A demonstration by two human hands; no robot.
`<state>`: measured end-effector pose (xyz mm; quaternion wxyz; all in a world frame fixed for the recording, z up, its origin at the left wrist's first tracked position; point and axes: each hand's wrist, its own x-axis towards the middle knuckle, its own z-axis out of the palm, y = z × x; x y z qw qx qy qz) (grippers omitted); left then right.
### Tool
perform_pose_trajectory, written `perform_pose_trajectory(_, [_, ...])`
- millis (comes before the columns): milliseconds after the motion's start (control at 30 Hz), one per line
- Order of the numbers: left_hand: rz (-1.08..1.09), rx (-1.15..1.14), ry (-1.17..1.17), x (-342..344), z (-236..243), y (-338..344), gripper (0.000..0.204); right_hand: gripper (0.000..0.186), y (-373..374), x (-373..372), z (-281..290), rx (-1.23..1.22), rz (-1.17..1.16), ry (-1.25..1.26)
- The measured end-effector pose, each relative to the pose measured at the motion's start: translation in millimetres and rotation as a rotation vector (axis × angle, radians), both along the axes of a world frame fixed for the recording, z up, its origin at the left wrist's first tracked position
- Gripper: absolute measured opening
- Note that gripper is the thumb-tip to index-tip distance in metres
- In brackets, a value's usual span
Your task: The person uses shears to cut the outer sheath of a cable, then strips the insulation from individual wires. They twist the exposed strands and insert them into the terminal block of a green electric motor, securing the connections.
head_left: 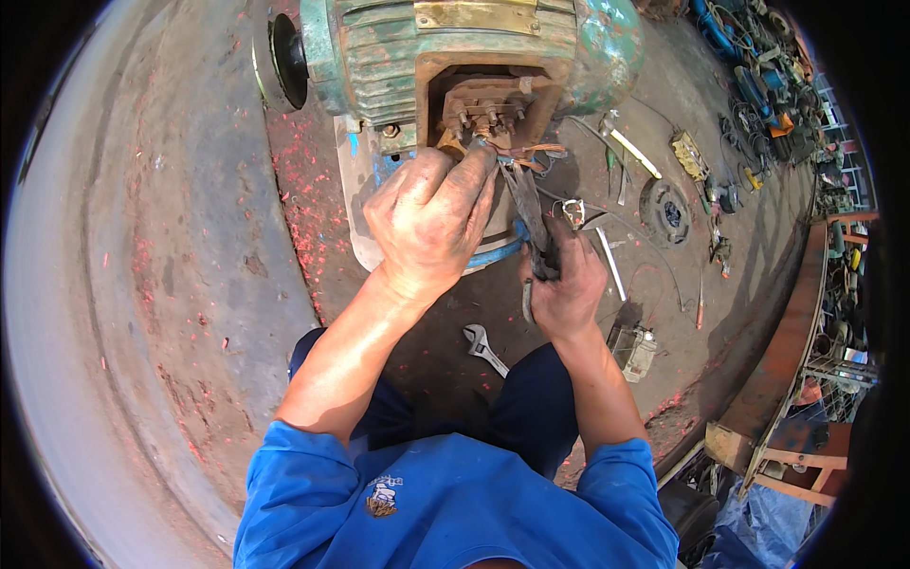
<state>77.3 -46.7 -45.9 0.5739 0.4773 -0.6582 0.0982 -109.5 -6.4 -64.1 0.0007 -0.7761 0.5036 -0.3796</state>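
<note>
A green, worn electric motor [379, 71] lies at the top of the view, its rusty terminal box [427, 71] uncovered. Inside stands a rusty terminal block [493, 95] with several studs. My left hand [427, 213] is closed, its fingertips pinching at the copper wires [540, 150] by the box's lower lip; its fingers partly hide what they grip. My right hand [569, 284] is closed round the handles of dark, worn pliers [531, 209]. The pliers' jaws point up to the wires, right beside my left fingertips.
An adjustable wrench [485, 349] lies on the ground between my knees. To the right are a round metal end cover [665, 211], a hammer [630, 147] with a pale handle, and a white strip [611, 264]. Tools and cables crowd the far right, near a rusty steel beam [782, 332].
</note>
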Motion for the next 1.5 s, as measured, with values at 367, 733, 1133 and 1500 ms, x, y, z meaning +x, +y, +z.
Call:
perform_pose_trajectory(367, [-0.052,0.158,-0.014,-6.4,5.5,7.7,0.034,0.051,0.5,-4.5,-1.4,0.066,0.025,-0.044])
perform_pose_trajectory(733, [0.03,0.105,-0.131,-3.1,-2.7,-1.5,0.029,0.037,8.6,-83.1,69.0,-0.21,-0.245,-0.951])
perform_pose_trajectory(1133, [0.108,0.037,-0.016,8.5,22.5,3.0,0.035,0.039,48.1,-53.6,-23.9,0.314,-0.091,-0.011])
perform_pose_trajectory(1500, [0.117,-0.018,-0.097,17.5,27.9,0.0,0.034,0.06,27.8,-17.1,18.0,0.131,-0.024,0.141])
